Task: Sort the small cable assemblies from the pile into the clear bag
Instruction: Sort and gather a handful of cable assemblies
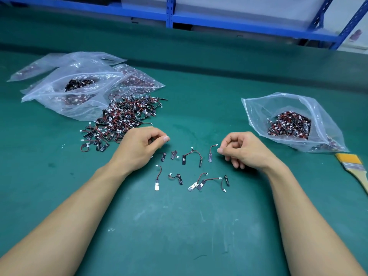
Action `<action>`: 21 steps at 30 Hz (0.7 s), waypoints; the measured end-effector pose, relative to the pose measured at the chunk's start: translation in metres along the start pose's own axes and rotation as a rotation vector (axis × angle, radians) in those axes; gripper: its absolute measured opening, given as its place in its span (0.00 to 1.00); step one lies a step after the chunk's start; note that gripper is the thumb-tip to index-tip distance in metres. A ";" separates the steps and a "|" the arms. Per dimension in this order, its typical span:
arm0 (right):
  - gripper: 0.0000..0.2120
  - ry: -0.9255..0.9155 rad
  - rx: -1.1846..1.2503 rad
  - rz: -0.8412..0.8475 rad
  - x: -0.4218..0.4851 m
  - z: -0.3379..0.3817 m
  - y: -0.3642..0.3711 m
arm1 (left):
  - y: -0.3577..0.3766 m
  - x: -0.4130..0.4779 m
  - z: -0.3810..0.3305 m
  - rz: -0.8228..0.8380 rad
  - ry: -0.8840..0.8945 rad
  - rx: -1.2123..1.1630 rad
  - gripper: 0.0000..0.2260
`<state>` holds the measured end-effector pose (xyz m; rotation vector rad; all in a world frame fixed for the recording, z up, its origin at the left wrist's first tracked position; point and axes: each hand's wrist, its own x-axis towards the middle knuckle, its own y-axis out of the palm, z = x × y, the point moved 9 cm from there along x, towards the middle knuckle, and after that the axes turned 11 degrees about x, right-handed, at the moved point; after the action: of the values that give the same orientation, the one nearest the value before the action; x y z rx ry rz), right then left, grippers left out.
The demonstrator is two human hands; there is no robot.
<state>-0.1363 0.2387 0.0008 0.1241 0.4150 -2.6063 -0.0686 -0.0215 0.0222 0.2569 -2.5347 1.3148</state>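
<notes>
Left hand (pixel 139 148) curled; grip contents unclear.

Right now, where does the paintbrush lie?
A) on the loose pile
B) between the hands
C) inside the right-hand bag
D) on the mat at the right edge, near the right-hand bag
D: the paintbrush lies on the mat, beside the right-hand bag.
</notes>
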 end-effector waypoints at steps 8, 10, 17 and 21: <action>0.07 0.004 -0.005 0.008 0.002 -0.002 0.001 | 0.005 0.002 0.001 0.048 -0.020 -0.016 0.05; 0.07 0.004 -0.008 0.010 0.002 -0.002 0.001 | 0.005 0.002 0.001 0.051 -0.020 -0.013 0.05; 0.07 0.017 -0.001 0.008 0.002 -0.002 0.001 | 0.003 0.003 -0.004 0.031 0.036 0.084 0.04; 0.08 0.029 0.007 0.008 0.002 -0.003 0.001 | 0.001 0.005 0.002 0.008 0.004 0.101 0.05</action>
<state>-0.1372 0.2380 -0.0021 0.1660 0.4149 -2.6014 -0.0736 -0.0228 0.0219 0.2639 -2.4714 1.4477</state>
